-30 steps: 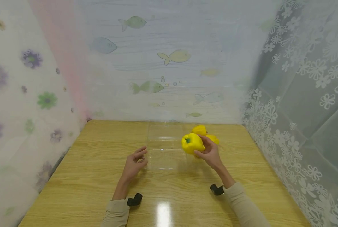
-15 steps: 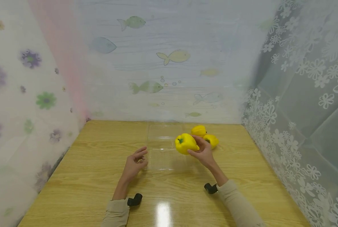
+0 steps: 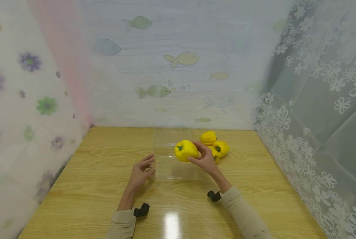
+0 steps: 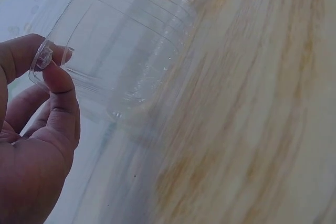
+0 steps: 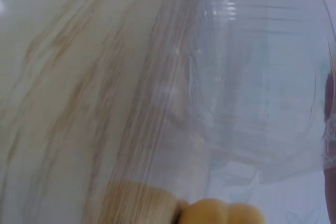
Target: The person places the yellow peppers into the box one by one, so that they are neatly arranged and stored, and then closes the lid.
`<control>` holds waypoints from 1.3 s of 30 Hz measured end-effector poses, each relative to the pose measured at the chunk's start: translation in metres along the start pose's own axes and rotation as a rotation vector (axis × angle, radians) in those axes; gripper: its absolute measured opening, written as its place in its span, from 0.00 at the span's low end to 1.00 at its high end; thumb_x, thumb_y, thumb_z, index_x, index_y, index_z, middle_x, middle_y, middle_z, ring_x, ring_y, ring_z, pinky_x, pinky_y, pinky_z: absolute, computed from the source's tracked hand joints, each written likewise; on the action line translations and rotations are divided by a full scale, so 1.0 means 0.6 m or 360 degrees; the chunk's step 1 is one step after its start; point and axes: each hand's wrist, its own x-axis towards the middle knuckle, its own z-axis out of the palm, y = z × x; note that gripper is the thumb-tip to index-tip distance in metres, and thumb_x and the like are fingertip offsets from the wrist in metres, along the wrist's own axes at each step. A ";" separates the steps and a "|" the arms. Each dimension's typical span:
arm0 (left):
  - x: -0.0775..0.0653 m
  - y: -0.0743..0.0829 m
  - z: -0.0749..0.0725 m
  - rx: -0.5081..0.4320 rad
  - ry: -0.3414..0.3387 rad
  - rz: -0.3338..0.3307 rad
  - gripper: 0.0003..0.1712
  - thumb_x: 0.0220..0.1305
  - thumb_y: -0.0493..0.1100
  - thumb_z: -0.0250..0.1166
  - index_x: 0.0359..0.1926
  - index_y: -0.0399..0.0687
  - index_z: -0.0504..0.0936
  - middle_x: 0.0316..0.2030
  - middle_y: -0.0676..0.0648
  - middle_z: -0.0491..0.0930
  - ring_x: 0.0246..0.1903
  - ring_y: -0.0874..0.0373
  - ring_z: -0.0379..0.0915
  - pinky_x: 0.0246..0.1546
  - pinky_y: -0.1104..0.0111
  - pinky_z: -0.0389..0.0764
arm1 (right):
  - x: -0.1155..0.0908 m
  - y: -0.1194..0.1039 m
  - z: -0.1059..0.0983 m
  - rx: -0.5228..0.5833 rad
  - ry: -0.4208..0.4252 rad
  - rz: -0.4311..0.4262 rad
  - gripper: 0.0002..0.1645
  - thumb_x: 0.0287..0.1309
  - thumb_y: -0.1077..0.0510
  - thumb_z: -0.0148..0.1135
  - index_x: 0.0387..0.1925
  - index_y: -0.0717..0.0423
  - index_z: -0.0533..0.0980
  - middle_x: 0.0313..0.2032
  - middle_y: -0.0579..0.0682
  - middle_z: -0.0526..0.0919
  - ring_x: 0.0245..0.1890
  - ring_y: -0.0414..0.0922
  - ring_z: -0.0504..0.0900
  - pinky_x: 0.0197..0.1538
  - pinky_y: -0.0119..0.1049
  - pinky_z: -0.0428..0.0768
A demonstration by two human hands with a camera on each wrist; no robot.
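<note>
A yellow pepper (image 3: 184, 151) is gripped by the right hand (image 3: 205, 161) and is seen over the clear plastic container (image 3: 163, 167), its green stem (image 3: 180, 148) turned toward the container's left side. The right hand's fingers are set wide, curled round the pepper; whether the container is touched by it cannot be told. The container is set on the wood-grained counter (image 3: 106, 156), and its left rim is pinched by the left hand (image 3: 140, 172), with thumb and fingers narrow on the plastic. To the right of the container, three more yellow peppers (image 3: 223, 148) are grouped closely, the nearest partly hidden by the right hand. Nearer the person than the container, a black bent piece (image 3: 141, 210) is seen at each beige cuff (image 3: 125, 217). Behind the container, a pale sheet (image 3: 225, 39) is printed with fish and bubbles
</note>
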 end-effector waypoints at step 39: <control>0.001 0.000 0.005 0.0090 0.0015 -0.0022 0.27 0.65 0.26 0.64 0.65 0.26 0.74 0.73 0.39 0.66 0.51 0.44 0.69 0.44 0.77 0.75 | 0.053 0.046 0.079 -0.0530 -0.0058 0.0367 0.33 0.54 0.55 0.78 0.63 0.51 0.79 0.55 0.51 0.85 0.50 0.48 0.81 0.55 0.45 0.79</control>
